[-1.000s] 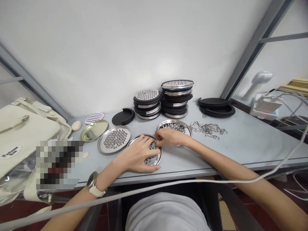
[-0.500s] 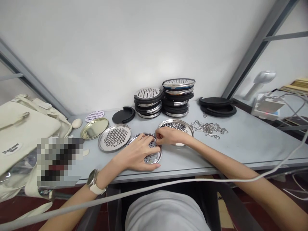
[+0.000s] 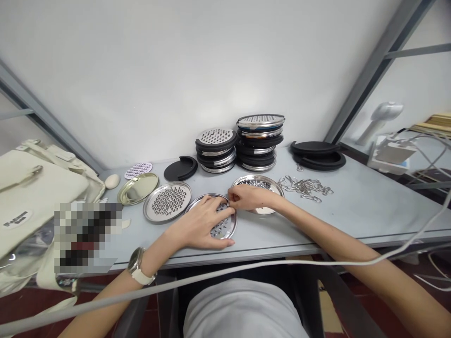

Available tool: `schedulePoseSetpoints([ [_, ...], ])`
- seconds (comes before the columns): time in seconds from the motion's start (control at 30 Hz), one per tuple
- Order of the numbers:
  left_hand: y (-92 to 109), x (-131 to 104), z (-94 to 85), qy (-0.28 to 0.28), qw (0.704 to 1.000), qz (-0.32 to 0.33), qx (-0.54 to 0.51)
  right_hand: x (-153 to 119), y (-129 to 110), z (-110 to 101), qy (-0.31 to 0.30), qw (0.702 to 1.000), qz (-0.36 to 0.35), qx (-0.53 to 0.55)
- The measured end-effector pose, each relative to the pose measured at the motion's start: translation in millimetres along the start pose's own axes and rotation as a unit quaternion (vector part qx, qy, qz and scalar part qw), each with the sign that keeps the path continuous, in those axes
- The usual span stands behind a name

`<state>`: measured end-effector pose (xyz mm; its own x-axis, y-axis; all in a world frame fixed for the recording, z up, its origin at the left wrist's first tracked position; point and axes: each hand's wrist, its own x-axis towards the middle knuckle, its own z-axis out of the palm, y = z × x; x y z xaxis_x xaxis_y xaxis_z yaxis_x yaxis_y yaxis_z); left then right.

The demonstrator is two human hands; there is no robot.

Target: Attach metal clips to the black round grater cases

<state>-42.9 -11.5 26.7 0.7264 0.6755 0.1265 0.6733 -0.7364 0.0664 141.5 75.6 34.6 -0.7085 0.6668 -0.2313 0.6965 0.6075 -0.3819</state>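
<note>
Near the front edge of the table lies a round metal grater plate (image 3: 223, 229), partly covered by my left hand (image 3: 202, 224). The left hand rests over it with fingers spread and thumb stretched out towards the near rim. My right hand (image 3: 244, 197) is pinched at the right side of that rim, beside the left fingertips; whatever it pinches is hidden. Under the right hand and wrist lies a second grater plate (image 3: 278, 187) with raised teeth. To the left sits another grater plate (image 3: 151, 213), and beyond it a smooth gold-toned round plate (image 3: 138, 188).
Two stacks of graters with black holders (image 3: 216, 150) stand by the wall. Several metal clips (image 3: 306, 186) and black round holders (image 3: 315, 149) lie to the right. A black notched disc (image 3: 180, 169), a purple-white perforated disc (image 3: 138, 170) and a bag (image 3: 42, 188) are left. A cable (image 3: 268, 265) crosses in front.
The left fingers have shifted slightly on the grater plate. The right hand stays pinched at its rim, and the things around are unmoved.
</note>
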Motion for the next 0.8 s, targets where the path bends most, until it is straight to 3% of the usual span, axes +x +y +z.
schedulePoseSetpoints([
  [0.2, 0.5, -8.5, -8.5, 0.009, 0.999, -0.035, -0.031, -3.0, 0.4, -2.3, -0.001, 1.0, -0.002, 0.009],
  [0.37, 4.5, -38.6, -15.3, 0.018, 0.997, -0.073, -0.017, -3.7, 2.1, -1.9, 0.004, 1.0, -0.004, 0.008],
  [0.57, 6.8, -71.6, -0.7, 0.02, 0.996, -0.089, -0.009, -3.1, 1.7, 0.2, 0.033, 0.999, -0.004, -0.012],
  [0.8, 4.5, -75.1, 10.7, 0.013, 0.995, -0.094, -0.029, -0.6, 0.0, 7.2, 0.092, 0.996, 0.004, -0.003],
])
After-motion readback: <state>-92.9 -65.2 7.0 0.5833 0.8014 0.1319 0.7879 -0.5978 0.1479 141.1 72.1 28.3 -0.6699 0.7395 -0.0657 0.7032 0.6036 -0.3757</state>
